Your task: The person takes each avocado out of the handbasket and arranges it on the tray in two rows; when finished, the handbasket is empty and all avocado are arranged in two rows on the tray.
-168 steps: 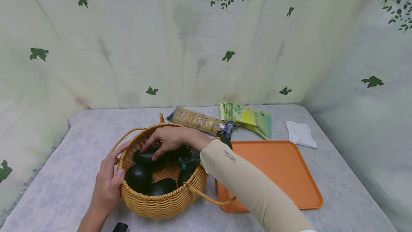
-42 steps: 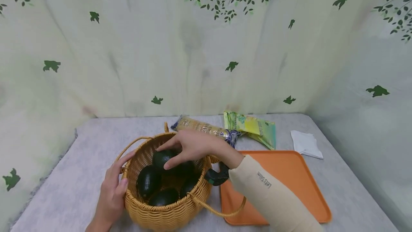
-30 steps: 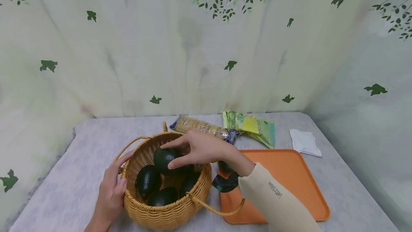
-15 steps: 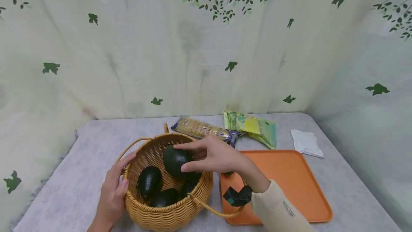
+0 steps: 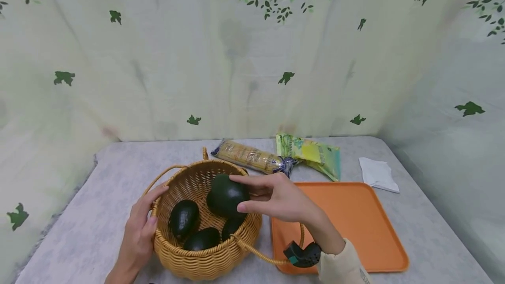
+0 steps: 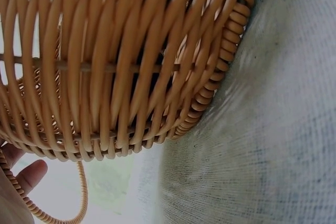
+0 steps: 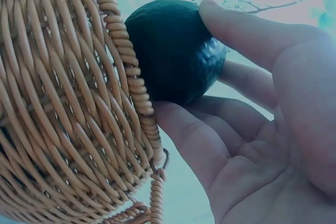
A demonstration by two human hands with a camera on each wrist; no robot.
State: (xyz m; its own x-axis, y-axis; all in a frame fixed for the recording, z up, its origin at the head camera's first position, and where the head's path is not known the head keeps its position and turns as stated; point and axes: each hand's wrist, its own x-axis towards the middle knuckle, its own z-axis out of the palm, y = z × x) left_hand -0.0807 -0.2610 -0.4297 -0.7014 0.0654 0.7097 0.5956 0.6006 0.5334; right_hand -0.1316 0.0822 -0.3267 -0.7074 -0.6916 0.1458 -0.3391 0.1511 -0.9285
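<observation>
A dark green avocado (image 5: 227,197) is pinched between the thumb and fingers of my right hand (image 5: 282,198), raised at the right rim of the wicker basket (image 5: 197,260). The right wrist view shows the same avocado (image 7: 173,51) just beyond the rim, with the fingers curled about its side. My left hand (image 5: 138,231) grips the basket's left rim; in the left wrist view only its thumb (image 6: 32,176) and part of the palm show beside the weave. More avocados lie in the basket, among them one at the left (image 5: 184,219) and one at the front (image 5: 202,239).
An orange tray (image 5: 347,227) lies right of the basket, partly under the right forearm and a basket handle (image 5: 260,255). Behind are a long noodle-like packet (image 5: 248,154) and green-yellow packets (image 5: 311,154). A white packet (image 5: 378,174) lies at the right.
My right hand, earlier deep in the basket, has taken hold of an avocado and lifted it up and right toward the rim. The left hand keeps its grip on the basket.
</observation>
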